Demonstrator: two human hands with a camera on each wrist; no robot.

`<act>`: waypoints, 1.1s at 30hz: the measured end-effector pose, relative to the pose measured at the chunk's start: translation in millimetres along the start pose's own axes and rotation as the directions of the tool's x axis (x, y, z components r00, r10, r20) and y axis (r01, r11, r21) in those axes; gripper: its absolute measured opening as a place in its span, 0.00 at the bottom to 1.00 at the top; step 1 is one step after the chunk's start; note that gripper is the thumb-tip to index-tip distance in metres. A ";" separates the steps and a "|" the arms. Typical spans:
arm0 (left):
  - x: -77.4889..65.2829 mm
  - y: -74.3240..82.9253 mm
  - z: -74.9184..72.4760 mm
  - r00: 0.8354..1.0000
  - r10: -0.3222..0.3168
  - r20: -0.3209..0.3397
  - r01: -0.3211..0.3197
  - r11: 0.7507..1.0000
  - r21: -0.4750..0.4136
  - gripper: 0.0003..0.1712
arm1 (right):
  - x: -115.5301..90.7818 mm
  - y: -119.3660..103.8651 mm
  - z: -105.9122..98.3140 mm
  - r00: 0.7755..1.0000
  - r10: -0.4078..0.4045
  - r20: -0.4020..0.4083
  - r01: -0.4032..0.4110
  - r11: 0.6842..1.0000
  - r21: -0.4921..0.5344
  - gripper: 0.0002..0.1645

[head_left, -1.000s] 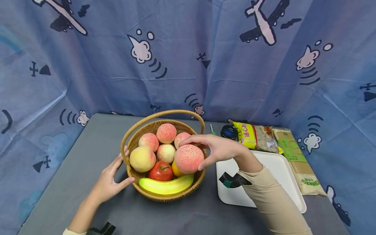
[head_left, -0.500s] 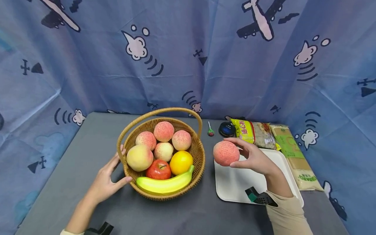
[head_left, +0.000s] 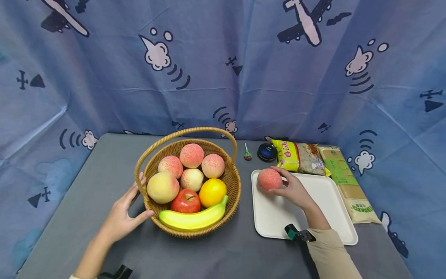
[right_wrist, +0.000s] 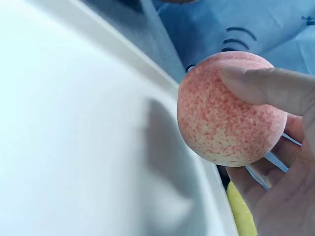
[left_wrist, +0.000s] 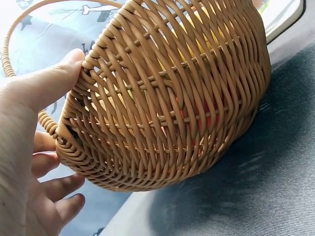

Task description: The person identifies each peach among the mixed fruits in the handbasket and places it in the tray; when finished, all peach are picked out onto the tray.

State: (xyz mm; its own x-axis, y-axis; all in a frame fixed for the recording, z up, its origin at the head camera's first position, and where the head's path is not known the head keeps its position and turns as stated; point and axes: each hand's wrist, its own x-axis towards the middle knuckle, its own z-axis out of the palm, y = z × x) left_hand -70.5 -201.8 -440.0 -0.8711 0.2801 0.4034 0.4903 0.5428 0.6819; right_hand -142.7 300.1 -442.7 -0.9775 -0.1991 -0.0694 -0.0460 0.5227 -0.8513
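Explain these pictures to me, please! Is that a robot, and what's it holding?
No robot here: these are a person's two bare hands. The wide pictures come from a camera worn on the head, looking down. The close-ups come from cameras worn on the wrists.

On the gray table sits a wicker basket with five peaches, an orange, an apple and a banana. Beside it is a white tray. Farther back lie a lollipop, a round tuna tin and a macaroni packet.

The left hand touches the basket with its thumb. The right hand has another peach in its grip, at the tray's corner; I can't tell whether it touches the tray.
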 end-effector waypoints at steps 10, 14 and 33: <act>-1.2 0.9 0.2 1.000 0.002 0.003 -0.002 1.000 -0.009 0.53 | 9.1 11.0 2.6 0.998 0.059 0.020 -0.060 0.997 0.039 0.50; -1.1 2.2 1.1 1.000 0.005 -0.003 -0.006 1.000 -0.024 0.53 | 12.2 15.1 3.8 0.997 0.068 0.038 -0.071 0.995 0.070 0.50; 0.3 -1.1 0.6 1.000 0.011 -0.018 -0.012 0.999 -0.032 0.53 | 6.4 -10.0 -4.7 0.998 -0.049 -0.049 0.052 0.996 0.075 0.50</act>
State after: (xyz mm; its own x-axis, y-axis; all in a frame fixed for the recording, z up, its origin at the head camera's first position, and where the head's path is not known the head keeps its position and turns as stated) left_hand -71.3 -201.9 -441.0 -0.8650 0.2720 0.4216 0.5010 0.5143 0.6961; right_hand -149.5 297.5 -432.2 -0.9831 -0.1833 -0.0023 -0.0815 0.4482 -0.8902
